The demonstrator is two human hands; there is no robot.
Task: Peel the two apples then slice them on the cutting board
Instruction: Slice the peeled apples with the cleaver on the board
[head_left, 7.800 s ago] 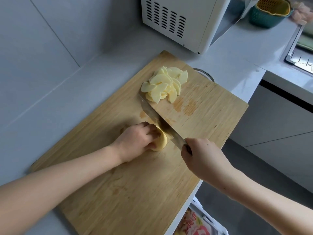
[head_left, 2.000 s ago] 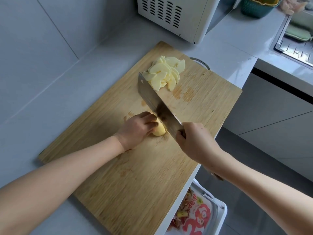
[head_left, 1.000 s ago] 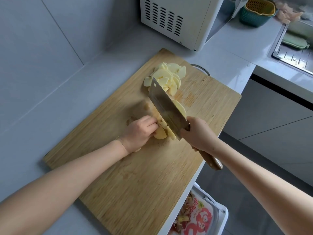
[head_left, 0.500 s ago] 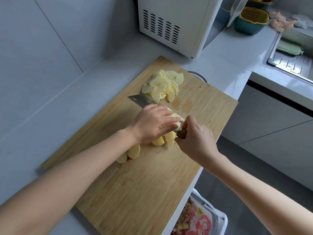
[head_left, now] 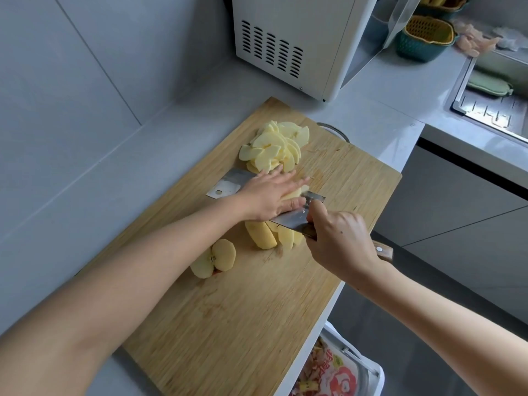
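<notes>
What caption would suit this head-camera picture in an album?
Left hand presses apple slices against the cleaver held by the right hand, beside a sliced pile on the cutting board.

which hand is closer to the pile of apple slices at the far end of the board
Left. The left hand lies flat over the cleaver, fingertips almost touching the pile of apple slices. The right hand grips the cleaver's handle end, farther back and to the right.

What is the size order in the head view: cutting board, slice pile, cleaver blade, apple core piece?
1. cutting board
2-3. cleaver blade and slice pile: unsure, the left hand hides part of the blade
4. apple core piece
</notes>
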